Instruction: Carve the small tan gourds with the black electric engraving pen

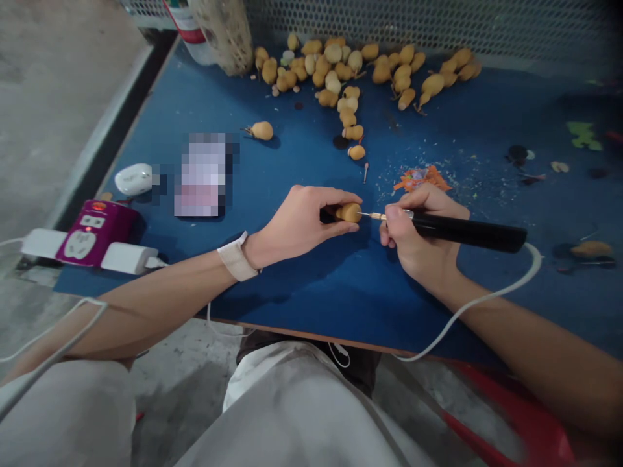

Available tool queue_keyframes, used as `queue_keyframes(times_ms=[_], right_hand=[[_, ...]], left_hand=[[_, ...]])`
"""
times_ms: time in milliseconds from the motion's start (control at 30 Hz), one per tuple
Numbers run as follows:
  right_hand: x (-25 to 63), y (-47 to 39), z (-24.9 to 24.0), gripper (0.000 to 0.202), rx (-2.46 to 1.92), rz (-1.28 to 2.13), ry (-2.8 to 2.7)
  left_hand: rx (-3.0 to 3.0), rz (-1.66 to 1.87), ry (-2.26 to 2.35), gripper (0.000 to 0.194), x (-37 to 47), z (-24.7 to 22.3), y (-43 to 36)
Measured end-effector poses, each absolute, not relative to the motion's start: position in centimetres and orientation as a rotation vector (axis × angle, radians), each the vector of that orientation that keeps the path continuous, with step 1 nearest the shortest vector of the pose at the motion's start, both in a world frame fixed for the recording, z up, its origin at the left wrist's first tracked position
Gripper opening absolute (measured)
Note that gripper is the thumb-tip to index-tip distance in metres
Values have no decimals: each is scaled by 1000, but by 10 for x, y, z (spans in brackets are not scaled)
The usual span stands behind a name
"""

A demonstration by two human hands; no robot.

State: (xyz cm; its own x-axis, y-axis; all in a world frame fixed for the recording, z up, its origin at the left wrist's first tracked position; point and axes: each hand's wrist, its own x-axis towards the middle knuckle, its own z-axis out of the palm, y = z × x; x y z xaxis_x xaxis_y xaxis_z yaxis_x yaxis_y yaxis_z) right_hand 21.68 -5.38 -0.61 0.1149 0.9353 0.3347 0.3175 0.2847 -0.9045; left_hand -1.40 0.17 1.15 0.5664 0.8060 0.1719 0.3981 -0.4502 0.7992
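Near the middle of the blue table (302, 292), my left hand (311, 217) pinches a small yellow-brown gourd (351, 212) between thumb and fingers. The gourd lies on its side with its round end facing right. My right hand (423, 227) is closed around a black corded pen-like tool (467, 232). The tool's thin metal tip points left and meets, or nearly meets, the gourd's round end. Just behind my right hand is an orange crumpled piece (422, 176) with pale shavings scattered around it.
Many small gourds (335, 65) lie along the back by a perforated metal panel (389, 26). A blurred-out flat object (202, 175), a white case (134, 179) and a purple power socket (97, 230) are at the left. The tool's white cord (467, 308) loops over the front edge.
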Motion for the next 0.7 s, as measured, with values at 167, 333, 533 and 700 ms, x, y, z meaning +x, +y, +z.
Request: queue_keyframes(times_ms=[167,333,533,700], right_hand=[[216,-53,-6,46,-1228,698,-1421],[216,-52,-5,48,-1225,702,-1404],[218,-53,-5,49,-1184,680,-1396],[216,-53,-4,51,-1226,719,-1391]], left_hand=[[2065,715,956,30,-15,12,2],[2065,722,946,28,-15,11,2],[2049,730,946,31,-14,10,2],[2068,724,947,30,-15,11,2]])
